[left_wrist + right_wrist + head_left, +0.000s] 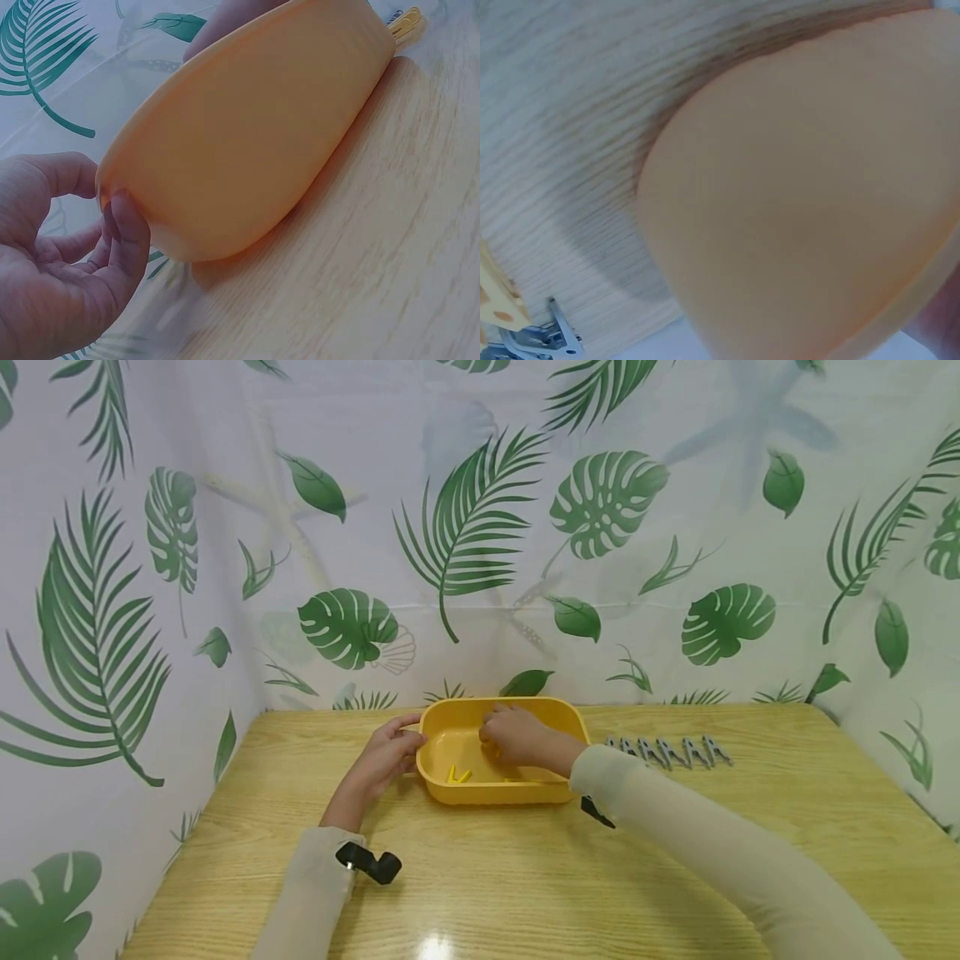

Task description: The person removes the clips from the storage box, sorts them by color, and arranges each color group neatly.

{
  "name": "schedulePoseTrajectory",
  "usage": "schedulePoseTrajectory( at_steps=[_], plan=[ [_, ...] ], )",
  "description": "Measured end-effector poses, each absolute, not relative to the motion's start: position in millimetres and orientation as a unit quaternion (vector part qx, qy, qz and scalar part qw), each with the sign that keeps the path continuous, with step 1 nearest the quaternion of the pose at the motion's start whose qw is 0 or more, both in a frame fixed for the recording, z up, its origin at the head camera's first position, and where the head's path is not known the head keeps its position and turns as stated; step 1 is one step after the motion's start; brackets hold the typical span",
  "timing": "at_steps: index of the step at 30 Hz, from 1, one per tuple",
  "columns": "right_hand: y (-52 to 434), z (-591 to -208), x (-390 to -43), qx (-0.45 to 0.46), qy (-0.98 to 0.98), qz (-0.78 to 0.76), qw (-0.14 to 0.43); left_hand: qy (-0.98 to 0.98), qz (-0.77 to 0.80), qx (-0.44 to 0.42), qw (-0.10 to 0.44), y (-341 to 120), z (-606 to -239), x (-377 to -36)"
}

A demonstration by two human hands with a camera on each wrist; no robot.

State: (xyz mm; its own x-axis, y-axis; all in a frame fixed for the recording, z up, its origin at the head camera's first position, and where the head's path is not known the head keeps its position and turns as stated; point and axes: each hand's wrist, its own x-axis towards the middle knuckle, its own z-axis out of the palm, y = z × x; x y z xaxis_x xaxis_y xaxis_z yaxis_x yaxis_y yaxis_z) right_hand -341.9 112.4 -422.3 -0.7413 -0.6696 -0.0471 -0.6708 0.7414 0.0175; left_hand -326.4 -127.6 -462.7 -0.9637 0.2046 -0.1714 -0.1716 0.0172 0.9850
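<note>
A yellow plastic basin (480,793) stands on the wooden table. My left hand (384,756) grips its left end at the rim; in the left wrist view the thumb and fingers (129,229) bend about the edge. The right hand (517,737) reaches down inside the basin with bent fingers, its fingertips low near the floor. Something yellow shows at those fingertips, but I cannot tell whether they hold it. A yellow clothespin (457,774) lies in the basin's front left. The basin's outer wall (802,187) fills most of the right wrist view and hides that hand's fingers.
A row of several grey clothespins (675,752) lies on the table (480,877) right of the basin. At the right wrist view's lower left are a yellow clip (499,296) and a grey one (551,337). A leaf-print cloth (480,543) hangs behind the table.
</note>
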Motion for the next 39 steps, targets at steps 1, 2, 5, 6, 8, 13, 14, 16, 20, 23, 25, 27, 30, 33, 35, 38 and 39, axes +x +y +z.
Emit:
schedulePoseTrajectory(
  at_steps=[1,2,5,6,8,13,14,16,20,23,25,27,30,33,35,38,39],
  plan=[
    [113,-421,-341,-0.357,0.934,0.017,0.018,0.700,0.701,0.010,0.134,-127,-463,-326],
    [113,-419,-341,-0.356,0.934,0.017,0.018,0.700,0.701,0.009,0.135,-126,-462,-327],
    [116,-414,-340,-0.353,0.935,0.025,0.010,0.700,0.701,0.010,0.136,-126,-462,-326],
    [117,-412,-339,-0.353,0.935,0.032,0.006,0.701,0.700,0.010,0.136,-125,-462,-326],
    [120,-408,-338,-0.355,0.934,0.047,-0.005,0.702,0.699,0.011,0.137,-125,-461,-326],
    [130,-395,-333,-0.372,0.923,0.078,-0.051,0.703,0.698,0.012,0.140,-126,-461,-327],
    [133,-393,-332,-0.376,0.921,0.083,-0.063,0.702,0.698,0.013,0.140,-126,-461,-327],
    [138,-388,-330,-0.380,0.917,0.087,-0.082,0.702,0.699,0.014,0.139,-126,-461,-326],
    [149,-381,-325,-0.378,0.915,0.095,-0.103,0.699,0.702,0.016,0.138,-126,-461,-326],
    [159,-375,-319,-0.374,0.916,0.088,-0.113,0.701,0.699,0.016,0.138,-125,-462,-326],
    [167,-370,-314,-0.371,0.916,0.085,-0.125,0.704,0.696,0.018,0.140,-125,-462,-326],
    [176,-366,-310,-0.365,0.918,0.077,-0.134,0.704,0.696,0.017,0.140,-126,-462,-326],
    [189,-361,-305,-0.352,0.922,0.065,-0.146,0.702,0.698,0.020,0.140,-128,-463,-326],
    [205,-357,-300,-0.333,0.930,0.049,-0.147,0.699,0.701,0.023,0.139,-129,-463,-327],
    [217,-356,-297,-0.319,0.935,0.039,-0.148,0.700,0.700,0.027,0.139,-129,-463,-327],
    [235,-354,-291,-0.298,0.942,0.022,-0.150,0.700,0.700,0.031,0.139,-129,-463,-327],
    [241,-353,-288,-0.291,0.945,0.018,-0.151,0.700,0.700,0.033,0.139,-129,-463,-326]
  ],
)
